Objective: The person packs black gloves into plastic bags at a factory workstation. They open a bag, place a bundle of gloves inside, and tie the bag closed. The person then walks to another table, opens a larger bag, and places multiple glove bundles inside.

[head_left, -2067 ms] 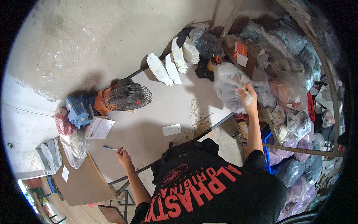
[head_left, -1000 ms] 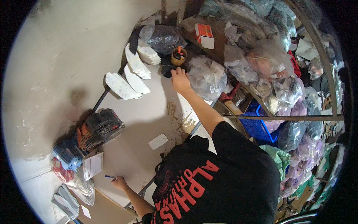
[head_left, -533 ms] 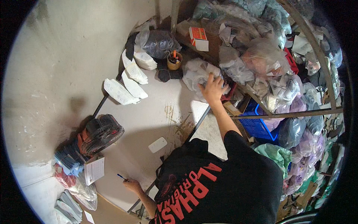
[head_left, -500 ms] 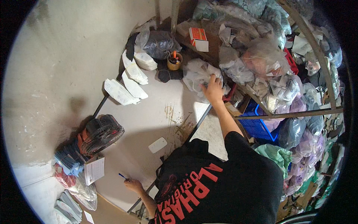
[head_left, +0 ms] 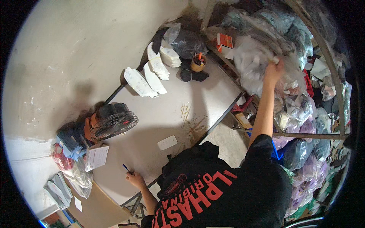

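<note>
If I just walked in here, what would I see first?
Probably the huge heap of clear plastic bags stuffed with clothes, filling the right side, with the person's right hand reaching up into it. Next the small fan on the left of the pale table, and the left hand holding a blue pen at the near edge.

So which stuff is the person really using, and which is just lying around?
In use:
- clear plastic bag, gripped by the right hand
- blue pen, held in the left hand

Lying about:
- small fan
- notepad
- white paper stacks
- pen cup
- white block
</note>
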